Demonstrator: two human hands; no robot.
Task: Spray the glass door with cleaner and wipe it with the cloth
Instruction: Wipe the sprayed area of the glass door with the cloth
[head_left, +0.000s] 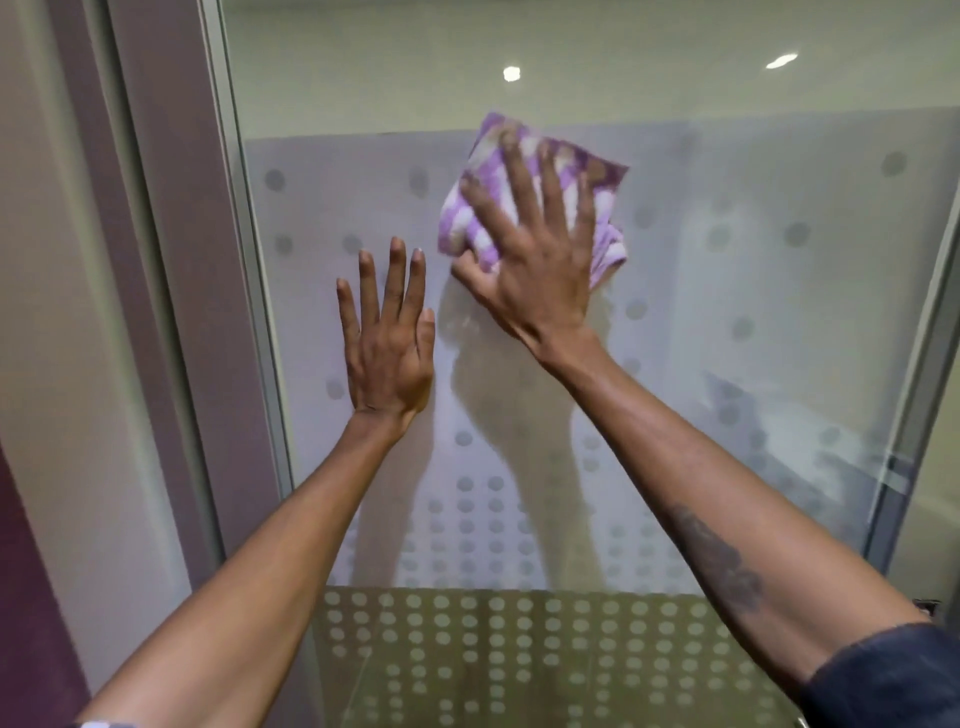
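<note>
1. Frosted, dotted glass door (727, 322) fills my view, grey frame (171, 312) at left.
2. My right hand (540, 270), fingers spread, presses the purple-and-white checked cloth (524, 171) flat against it.
3. My left hand (387, 343) rests open on the glass, empty.

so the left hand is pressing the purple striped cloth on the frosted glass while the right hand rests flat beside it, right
Not quite: the hands are swapped. In the head view the right hand presses the purple striped cloth against the frosted glass door, while the left hand rests flat and empty beside it.
</note>
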